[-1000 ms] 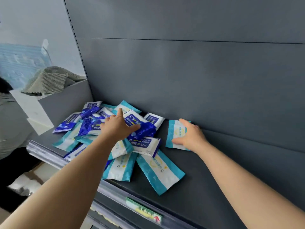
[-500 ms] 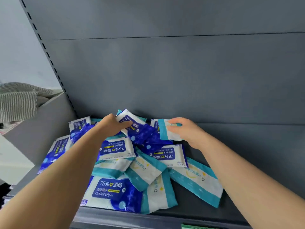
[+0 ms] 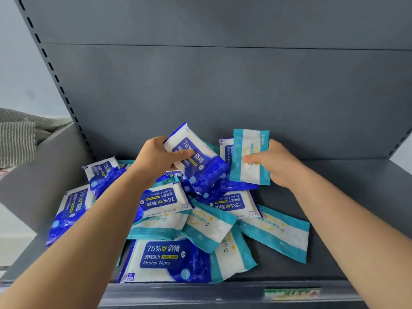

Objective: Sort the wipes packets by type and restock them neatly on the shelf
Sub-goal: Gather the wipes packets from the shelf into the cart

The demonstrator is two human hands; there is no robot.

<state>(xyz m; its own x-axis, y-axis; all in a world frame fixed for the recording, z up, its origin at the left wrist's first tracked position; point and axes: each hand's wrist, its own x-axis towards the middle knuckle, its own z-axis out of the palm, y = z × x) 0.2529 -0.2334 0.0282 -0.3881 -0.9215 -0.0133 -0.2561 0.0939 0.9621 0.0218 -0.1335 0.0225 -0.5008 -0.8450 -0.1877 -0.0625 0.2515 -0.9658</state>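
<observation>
Grey shelf (image 3: 278,269) under a tall back panel (image 3: 223,85). Spread over its left and middle, a jumbled pile (image 3: 165,200) of blue alcohol-wipes packs and teal ones, overlapping, some upside down. Above the pile's rear, tilted, a blue packet (image 3: 200,161), gripped at one end by the left hand (image 3: 156,159). Just beside it, upright, a teal packet (image 3: 250,157), pinched by the right hand (image 3: 276,166). On the shelf's front edge, a green label (image 3: 292,294)

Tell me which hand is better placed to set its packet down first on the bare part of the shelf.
The right hand, probably: it holds the teal packet next to bare shelf on the right. The left hand holds the blue alcohol packet above the pile.
</observation>
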